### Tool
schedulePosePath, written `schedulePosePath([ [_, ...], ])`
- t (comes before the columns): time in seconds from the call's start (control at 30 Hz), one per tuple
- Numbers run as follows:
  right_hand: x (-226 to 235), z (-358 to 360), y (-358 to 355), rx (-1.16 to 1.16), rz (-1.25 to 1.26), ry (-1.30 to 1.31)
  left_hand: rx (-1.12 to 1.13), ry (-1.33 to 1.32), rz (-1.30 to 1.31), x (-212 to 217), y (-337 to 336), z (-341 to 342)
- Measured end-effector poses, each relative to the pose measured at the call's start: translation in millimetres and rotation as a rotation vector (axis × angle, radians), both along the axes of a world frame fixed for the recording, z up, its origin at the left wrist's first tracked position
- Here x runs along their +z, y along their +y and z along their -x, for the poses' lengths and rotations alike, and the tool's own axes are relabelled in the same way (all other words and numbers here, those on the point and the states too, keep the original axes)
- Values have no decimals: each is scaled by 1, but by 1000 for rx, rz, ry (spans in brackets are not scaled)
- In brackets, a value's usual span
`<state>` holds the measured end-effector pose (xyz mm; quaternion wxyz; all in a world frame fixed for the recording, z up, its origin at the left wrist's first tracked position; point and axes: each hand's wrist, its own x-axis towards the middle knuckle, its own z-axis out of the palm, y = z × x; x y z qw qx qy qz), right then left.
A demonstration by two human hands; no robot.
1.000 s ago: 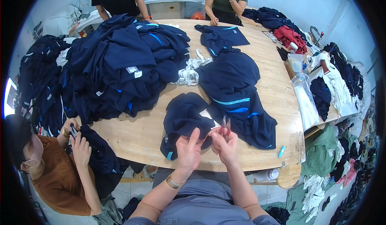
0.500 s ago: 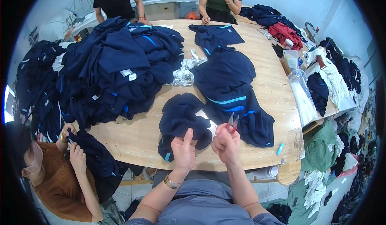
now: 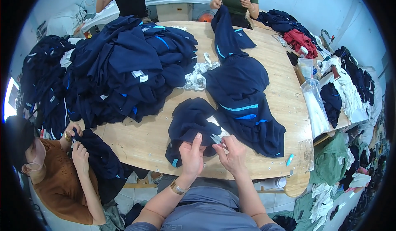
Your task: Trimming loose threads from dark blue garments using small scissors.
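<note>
A dark navy garment (image 3: pixel 189 117) lies bunched on the table's near edge, a small light-blue patch at its lower left corner. Its near edge is pinched in my left hand (image 3: pixel 191 157), thumb pointing up. My right hand (image 3: pixel 232 153) is closed around small red-handled thread snips (image 3: pixel 217 139), whose metal blades point left at the garment's edge. Most of the red handles are hidden by my fingers. Just beyond, to the right, lies another navy garment (image 3: pixel 268 136) with light-blue stripes, apart from my hands.
A big heap of navy garments (image 3: pixel 123 66) fills the table's left half. White strips (image 3: pixel 196 76) lie mid-table, a turquoise capped tool (image 3: pixel 290 160) at right. A co-worker (image 3: pixel 68 177) handles navy cloth at left; another, across, lifts a garment (image 3: pixel 225 33).
My right hand has turned and brought the snips down and left to the garment's edge. Across the table, a co-worker has lifted the end of a navy garment; the other has raised an arm.
</note>
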<state>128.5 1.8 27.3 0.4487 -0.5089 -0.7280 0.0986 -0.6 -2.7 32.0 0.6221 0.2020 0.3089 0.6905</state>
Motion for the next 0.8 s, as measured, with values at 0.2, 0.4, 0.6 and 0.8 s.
schedulePosePath([
  [0.2, 3, -2, 4, -22, -65, -130, 29, 64, -42, -2, -2, -2],
  [0.4, 1, -6, 5, -28, -89, -141, 49, 82, -41, 1, -1, -3],
  [0.6, 2, -6, 5, -7, -98, -185, 77, 129, -18, 2, -2, -4],
  [0.8, 5, -5, 7, -3, -110, -184, 125, 267, -43, -5, -2, -5],
])
